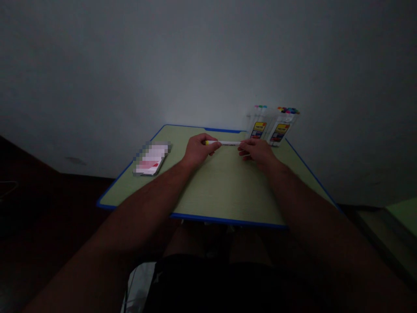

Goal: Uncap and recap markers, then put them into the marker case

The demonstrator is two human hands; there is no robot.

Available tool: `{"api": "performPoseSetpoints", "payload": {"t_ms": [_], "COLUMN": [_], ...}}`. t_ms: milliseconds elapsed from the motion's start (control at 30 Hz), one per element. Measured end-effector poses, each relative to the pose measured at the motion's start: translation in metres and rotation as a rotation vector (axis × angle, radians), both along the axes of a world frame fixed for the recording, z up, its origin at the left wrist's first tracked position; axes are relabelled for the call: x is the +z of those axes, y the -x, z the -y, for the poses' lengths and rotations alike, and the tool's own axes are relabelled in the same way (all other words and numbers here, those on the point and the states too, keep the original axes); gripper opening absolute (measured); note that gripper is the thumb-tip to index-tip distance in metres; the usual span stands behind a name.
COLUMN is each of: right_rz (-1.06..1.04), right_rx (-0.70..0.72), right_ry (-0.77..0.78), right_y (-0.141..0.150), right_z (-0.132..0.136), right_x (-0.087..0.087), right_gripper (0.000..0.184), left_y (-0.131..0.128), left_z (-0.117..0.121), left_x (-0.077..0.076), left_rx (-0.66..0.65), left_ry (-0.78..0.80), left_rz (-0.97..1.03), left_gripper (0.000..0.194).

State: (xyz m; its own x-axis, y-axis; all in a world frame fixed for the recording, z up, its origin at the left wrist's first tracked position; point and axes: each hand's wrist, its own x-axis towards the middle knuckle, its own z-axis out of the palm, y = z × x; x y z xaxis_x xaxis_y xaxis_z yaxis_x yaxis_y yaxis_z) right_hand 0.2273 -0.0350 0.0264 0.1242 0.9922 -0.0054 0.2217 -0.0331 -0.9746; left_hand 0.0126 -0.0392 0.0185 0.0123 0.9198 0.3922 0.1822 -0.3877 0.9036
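Observation:
A white marker [230,143] with a yellow end lies level between my two hands, above the table. My left hand [199,148] is closed around its yellow end, thumb along the barrel. At the other end, the thumb and fingers of my right hand [257,151] pinch the marker's tip. Just behind my right hand stand two clear marker cases [280,130] with yellow, red and blue labels. Coloured marker ends show at their tops, fewer in the left case [258,124].
The pale green table [221,187] has a blue edge and stands against a grey wall [208,65]. On its left side lies a phone-like device [151,160], partly blurred out. My legs are below the front edge.

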Motion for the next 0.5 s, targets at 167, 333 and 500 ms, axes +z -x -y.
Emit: {"api": "performPoseSetpoints", "payload": {"t_ms": [167, 333, 500], "right_rz": [0.004, -0.058, -0.12], "right_rx": [-0.018, -0.043, -0.03], "right_ry": [0.003, -0.048, -0.087], "right_y": [0.0, 0.0, -0.001], "right_z": [0.001, 0.001, 0.001], "right_x": [0.001, 0.003, 0.003], "right_gripper": [0.008, 0.008, 0.009], "left_y": [0.001, 0.004, 0.004], "left_z": [-0.005, -0.013, -0.012], "left_x": [-0.004, -0.01, -0.011], "left_rx": [0.003, 0.012, -0.034], "left_ry": [-0.014, 0.011, 0.08], "left_rz": [-0.018, 0.009, 0.048], "left_gripper": [0.026, 0.022, 0.016]}}
